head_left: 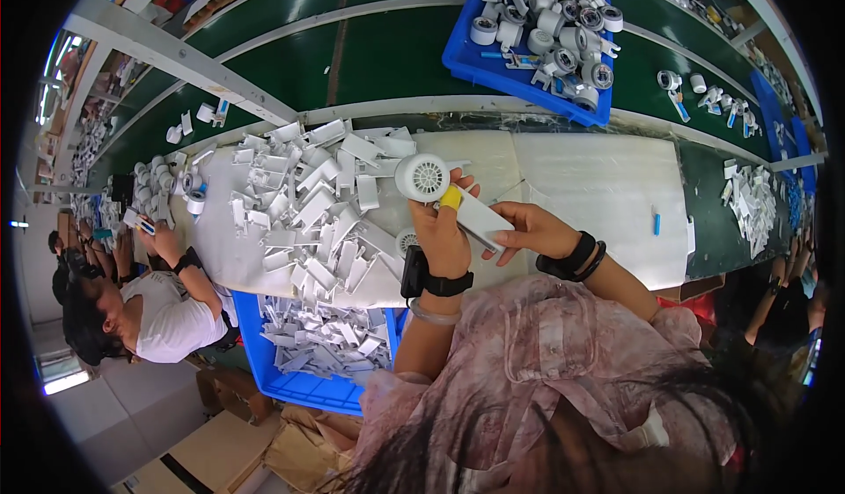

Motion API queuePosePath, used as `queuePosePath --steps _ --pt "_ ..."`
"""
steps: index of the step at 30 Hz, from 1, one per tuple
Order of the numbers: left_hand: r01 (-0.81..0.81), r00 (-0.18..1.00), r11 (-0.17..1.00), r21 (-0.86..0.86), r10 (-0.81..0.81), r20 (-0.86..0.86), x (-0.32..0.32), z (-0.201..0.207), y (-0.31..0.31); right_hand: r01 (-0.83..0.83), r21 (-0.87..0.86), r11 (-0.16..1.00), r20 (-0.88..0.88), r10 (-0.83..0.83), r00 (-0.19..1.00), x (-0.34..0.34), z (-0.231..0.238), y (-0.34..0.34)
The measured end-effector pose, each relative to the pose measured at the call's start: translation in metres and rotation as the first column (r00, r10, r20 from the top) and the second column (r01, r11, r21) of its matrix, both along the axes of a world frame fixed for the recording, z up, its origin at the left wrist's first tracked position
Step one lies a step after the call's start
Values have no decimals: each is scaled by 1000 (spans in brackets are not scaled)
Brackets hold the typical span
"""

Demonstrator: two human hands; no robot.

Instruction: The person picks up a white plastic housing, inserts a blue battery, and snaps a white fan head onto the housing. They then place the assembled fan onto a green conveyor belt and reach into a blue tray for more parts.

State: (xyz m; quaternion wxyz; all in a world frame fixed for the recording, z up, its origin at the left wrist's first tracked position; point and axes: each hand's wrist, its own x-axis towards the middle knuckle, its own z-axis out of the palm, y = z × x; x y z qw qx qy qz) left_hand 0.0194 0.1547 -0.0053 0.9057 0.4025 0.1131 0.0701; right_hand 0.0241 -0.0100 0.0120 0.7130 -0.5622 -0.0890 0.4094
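Observation:
A white handheld fan (480,219) with a round slotted grille on its head is held over the worktable between both hands. My left hand (443,234) is closed around it just below the head, and a yellow cover sits on one digit. At the lower end of the handle, the fingers of my right hand (539,230) pinch the white casing. A second round grille (407,240) lies on the table beside my left wrist, partly hidden. To the left of my hands spreads a loose heap of white plastic casing pieces (321,203).
A blue bin (308,390) with more casing pieces stands below the table's near edge. Across the table, a blue tray (528,86) holds several white fan heads on the green conveyor (387,54). A small blue piece (657,224) lies at right. A co-worker (163,305) works at left.

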Motion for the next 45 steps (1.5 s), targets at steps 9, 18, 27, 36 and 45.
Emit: queuePosePath --steps 9,18,27,36,45 --pt "75 994 997 21 -76 78 -2 1 1 -11 71 997 -159 23 987 -4 -1 4" --pt "242 964 970 10 -241 111 -4 19 1 -30 3 1000 -65 30 997 -13 19 4" --pt "355 921 934 30 -355 161 -9 23 -2 -12 25 1000 -40 13 999 -18 12 -2" --pt "336 913 933 125 -355 200 -11 27 -3 -15 58 998 -18 16 1000 -20 9 -3" --pt "331 897 931 157 -362 255 -16 25 -6 -9 34 999 -14 9 1000 -23 19 -3"
